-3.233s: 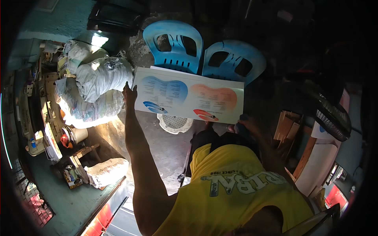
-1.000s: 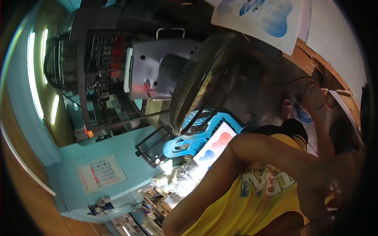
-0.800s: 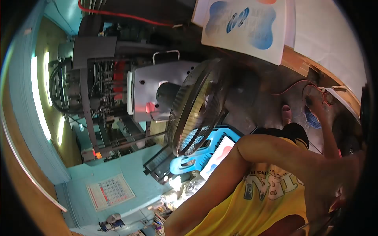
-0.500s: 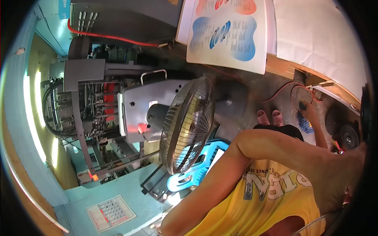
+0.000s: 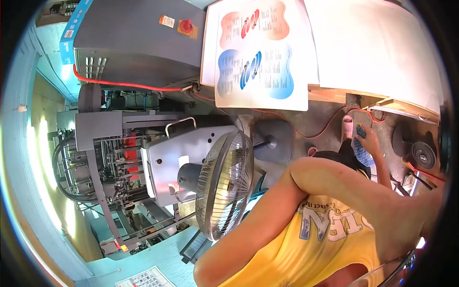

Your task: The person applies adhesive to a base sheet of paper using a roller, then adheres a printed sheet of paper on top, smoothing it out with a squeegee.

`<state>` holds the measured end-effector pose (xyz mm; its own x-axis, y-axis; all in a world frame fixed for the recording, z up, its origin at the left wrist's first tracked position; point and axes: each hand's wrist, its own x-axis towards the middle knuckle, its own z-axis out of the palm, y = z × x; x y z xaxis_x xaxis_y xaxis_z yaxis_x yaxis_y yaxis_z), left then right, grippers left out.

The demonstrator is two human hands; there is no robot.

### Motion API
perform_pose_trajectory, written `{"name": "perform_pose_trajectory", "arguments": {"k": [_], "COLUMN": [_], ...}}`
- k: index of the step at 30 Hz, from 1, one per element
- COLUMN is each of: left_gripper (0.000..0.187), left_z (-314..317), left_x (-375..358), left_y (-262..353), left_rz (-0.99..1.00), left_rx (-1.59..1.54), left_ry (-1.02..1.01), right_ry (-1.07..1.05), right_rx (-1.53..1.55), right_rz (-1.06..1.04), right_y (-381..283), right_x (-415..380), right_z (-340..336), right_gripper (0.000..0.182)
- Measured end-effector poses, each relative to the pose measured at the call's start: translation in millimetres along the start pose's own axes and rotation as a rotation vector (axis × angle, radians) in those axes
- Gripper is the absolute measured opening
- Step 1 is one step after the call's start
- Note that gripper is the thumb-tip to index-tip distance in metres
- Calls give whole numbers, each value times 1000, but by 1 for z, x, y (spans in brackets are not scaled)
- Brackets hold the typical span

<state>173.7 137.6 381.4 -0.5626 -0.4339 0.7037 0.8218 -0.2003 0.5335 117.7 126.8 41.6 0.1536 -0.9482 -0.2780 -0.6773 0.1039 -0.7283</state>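
Note:
My right hand (image 5: 369,142) is low at the right, beyond my bent left arm. Its fingers are closed on a flat, oblong blue-and-white patterned piece (image 5: 362,150), whose exact kind I cannot make out. My left arm (image 5: 330,179) crosses in front of my yellow tank top (image 5: 296,244), with the elbow pointing out. That arm's hand is out of view. Just beside the blue piece is my foot in a pink slipper (image 5: 347,125). Part of a second pink slipper (image 5: 312,151) shows further left.
A caged fan (image 5: 224,186) stands left of my elbow, before a grey printing machine (image 5: 186,148). A table at the top holds a printed sheet (image 5: 260,98) and white paper (image 5: 368,52). A red cord (image 5: 318,136) runs over the floor. A round black object (image 5: 423,155) is at right.
The view has shifted, so the machine and fan sit lower. One foot has stepped forward. My right hand has moved slightly left in the view with the blue piece, which now shows more clearly.

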Motion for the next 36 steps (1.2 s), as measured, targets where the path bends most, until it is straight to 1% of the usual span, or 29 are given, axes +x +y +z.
{"name": "perform_pose_trajectory", "arguments": {"k": [1, 5, 8, 10, 12, 13, 16, 17, 20, 23, 24, 25, 26, 27, 28, 29, 30, 31, 32, 34, 36], "left_gripper": [32, 32, 33, 33, 33, 34, 34, 34, 35, 35, 35, 35, 36, 36, 32, 33, 38, 54, 78, 97, 105], "left_z": [-9, -53, -80, -98, -113, -121, -140, -144, -153, -172, -184, -200, -219, -240, -264, -286, -314, -339, -364, -384, -385], "left_x": [5, 39, 64, 77, 90, 95, 106, 109, 108, 93, 84, 74, 58, 41, 20, -1, -37, -69, -118, -173, -208], "left_y": [11, 7, 5, 2, 2, 4, 8, 11, 28, 56, 68, 80, 92, 99, 104, 108, 100, 95, 92, 99, 119], "left_rz": [-6, 22, 3, 8, 10, 17, 26, 20, 3, -22, -64, -111, -181, -312, -467, -701, -729, -985, -1012, -1206, -1295], "left_rx": [9, 5, 42, 54, 75, 82, 107, 117, 176, 301, 400, 513, 661, 891, 1029, 1193, 1374, 1647, 1856, 1896, 1906], "left_ry": [8, 43, 55, 68, 74, 76, 72, 59, 33, 42, 27, 6, -19, -60, -109, -90, -70, -208, -391, -602, -641], "right_ry": [-12, -85, -26, -103, -184, -155, -219, -127, -97, -120, -32, -9, -68, -95, -59, -28, -4, -16, -10, -19, 92], "right_rx": [9, 20, 15, -23, -59, -78, -94, -43, -86, -127, -87, -33, 207, 441, 269, 100, -65, -143, -127, -132, -87], "right_rz": [13, 23, -244, -165, -61, -63, -60, -130, -159, -67, -148, -113, 19, 162, 51, -54, -157, 112, 157, 151, 22], "right_y": [2, 12, 31, 25, 1, 8, 6, 17, 16, -9, -4, -2, 8, 19, 24, 23, 19, -36, -28, -18, 15], "right_x": [11, 59, 106, 131, 156, 168, 196, 201, 211, 204, 198, 193, 191, 189, 184, 176, 165, 150, 146, 135, 129], "right_z": [-4, -28, -39, -61, -88, -90, -110, -106, -107, -110, -104, -100, -94, -87, -81, -74, -67, -84, -78, -75, -60], "right_gripper": [53, 49, 47, 44, 42, 45, 43, 38, 37, 35, 38, 38, 37, 36, 36, 35, 35, 37, 40, 38, 37]}}
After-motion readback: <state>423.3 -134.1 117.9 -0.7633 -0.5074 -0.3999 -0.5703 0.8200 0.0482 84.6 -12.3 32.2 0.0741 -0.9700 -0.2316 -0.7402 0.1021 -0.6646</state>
